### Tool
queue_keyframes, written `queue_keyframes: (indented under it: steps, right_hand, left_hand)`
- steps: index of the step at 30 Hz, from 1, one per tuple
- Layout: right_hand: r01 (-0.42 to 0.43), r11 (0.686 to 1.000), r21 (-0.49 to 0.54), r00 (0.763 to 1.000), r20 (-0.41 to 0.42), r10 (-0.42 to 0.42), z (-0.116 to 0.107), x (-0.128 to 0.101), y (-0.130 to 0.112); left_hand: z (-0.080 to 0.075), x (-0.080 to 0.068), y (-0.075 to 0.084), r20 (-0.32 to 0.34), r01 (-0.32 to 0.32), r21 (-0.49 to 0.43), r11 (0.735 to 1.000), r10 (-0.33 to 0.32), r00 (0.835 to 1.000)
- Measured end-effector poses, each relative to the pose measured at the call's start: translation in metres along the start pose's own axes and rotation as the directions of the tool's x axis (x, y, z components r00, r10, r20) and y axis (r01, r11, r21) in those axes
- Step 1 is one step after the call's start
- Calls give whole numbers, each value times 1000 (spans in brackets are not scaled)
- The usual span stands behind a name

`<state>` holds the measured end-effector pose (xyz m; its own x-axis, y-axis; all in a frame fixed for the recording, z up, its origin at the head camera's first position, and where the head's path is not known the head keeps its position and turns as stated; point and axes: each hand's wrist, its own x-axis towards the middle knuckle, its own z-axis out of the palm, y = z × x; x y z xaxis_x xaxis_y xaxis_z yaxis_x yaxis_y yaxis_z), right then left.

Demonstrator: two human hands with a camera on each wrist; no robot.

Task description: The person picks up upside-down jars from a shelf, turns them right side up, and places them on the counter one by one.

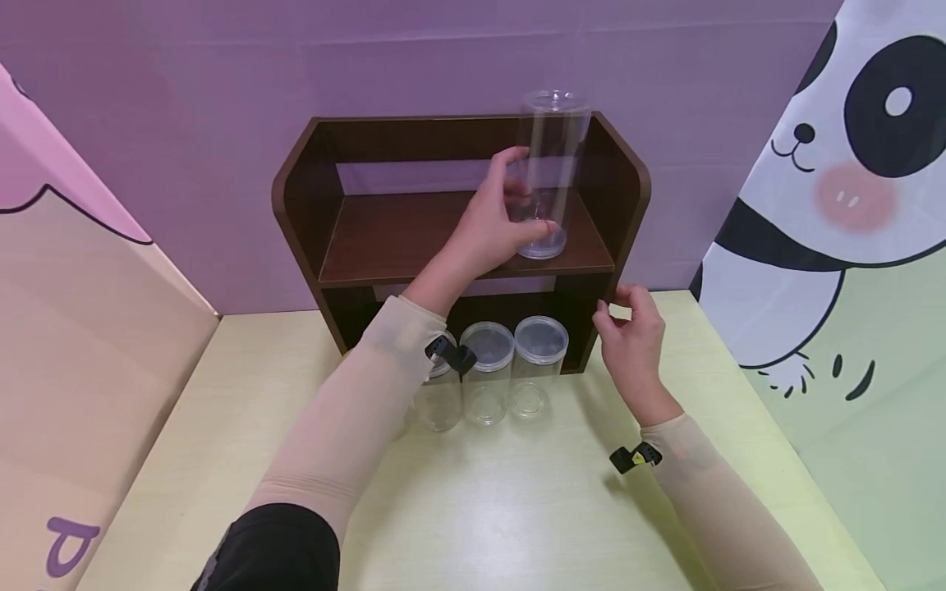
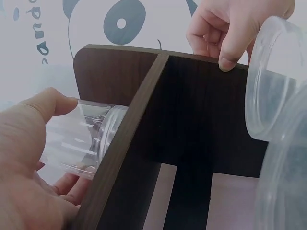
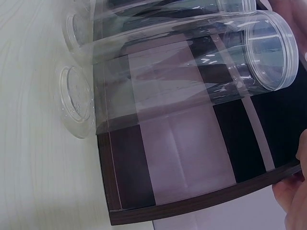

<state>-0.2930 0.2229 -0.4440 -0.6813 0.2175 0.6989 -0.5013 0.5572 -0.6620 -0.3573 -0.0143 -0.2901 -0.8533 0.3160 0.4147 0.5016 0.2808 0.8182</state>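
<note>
Shelf-stocking is where I'm at, from what I can tell: my left hand [image 1: 491, 226] has its grip curled round a tall clear plastic jar [image 1: 548, 168], thumb on one side and fingers on the other, with the jar's base already sitting upright on the upper board of the dark wooden shelf unit [image 1: 310, 197], toward its right end. My right hand [image 1: 631, 332] is below and right of that, fingers bent with the tips pinching the shelf's right side panel, I'd guess to steady it. Three more lidded clear jars [image 1: 489, 369] stand on the yellow tabletop [image 1: 517, 501] under my left forearm, in front of the lower opening. Next move, I reckon: ease the left grip off without tipping that tall jar, then drop down for another.
</note>
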Motion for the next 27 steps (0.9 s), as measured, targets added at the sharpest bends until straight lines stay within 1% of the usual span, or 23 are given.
queue_keyframes:
  steps: [4,6,12,19,22,27]
  right_hand:
    - [5,1000,10,1000,-4,-5,0,-1,0]
    - [8,1000,10,1000,-5,-8,0,-1,-1]
    - [4,1000,9,1000,2,-4,1,-1,-3]
    - [-2,1000,11,1000,5,2,1,0,-4]
    - [3,1000,15,1000,-3,-3,1,0,-3]
    - [5,1000,14,1000,-4,-5,0,0,-2]
  left_hand:
    - [-6,-13,1,-5,-38,-9,999,38,999]
    - [-10,-21,1,-3,-46,-7,999,46,999]
    - [-24,-44,-1,20,-64,-63,996,66,998]
    - [-36,-75,-4,42,-124,-119,985,129,991]
    - [-40,-86,-4,42,-144,-123,982,150,988]
    - [-44,-101,-6,47,-160,-106,982,165,985]
